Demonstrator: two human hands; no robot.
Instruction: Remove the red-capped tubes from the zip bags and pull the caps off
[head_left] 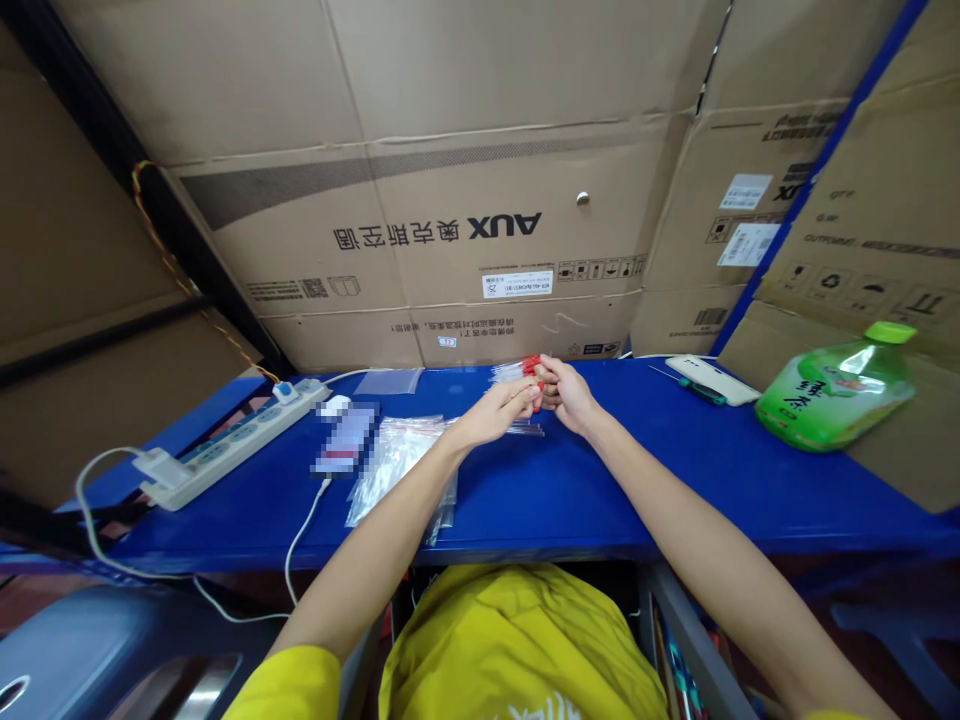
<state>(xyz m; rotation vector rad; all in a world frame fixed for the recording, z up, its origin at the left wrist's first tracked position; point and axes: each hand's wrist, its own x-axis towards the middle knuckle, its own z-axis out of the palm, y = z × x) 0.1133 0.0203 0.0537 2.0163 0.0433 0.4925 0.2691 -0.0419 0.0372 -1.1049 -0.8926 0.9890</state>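
My left hand (pixel 501 412) and my right hand (pixel 568 395) meet above the blue table, near its back edge. Both have their fingers closed around the red ends of slim, clear sticks that look like red-capped pens (pixel 529 364). Fingers partly hide the red caps. More clear shafts (pixel 529 429) stick out below my left hand, toward the right. Beside my left forearm lies a pile of clear zip bags (pixel 401 460), partly covered by the arm.
On the left are a white power strip (pixel 244 440), a charging phone (pixel 345 440) and its cable. Another clear bag (pixel 388 381) lies at the back. To the right are a white case (pixel 712 380), a dark green tool (pixel 702 391) and a green bottle (pixel 832 390). Cardboard walls (pixel 450 180) enclose the table.
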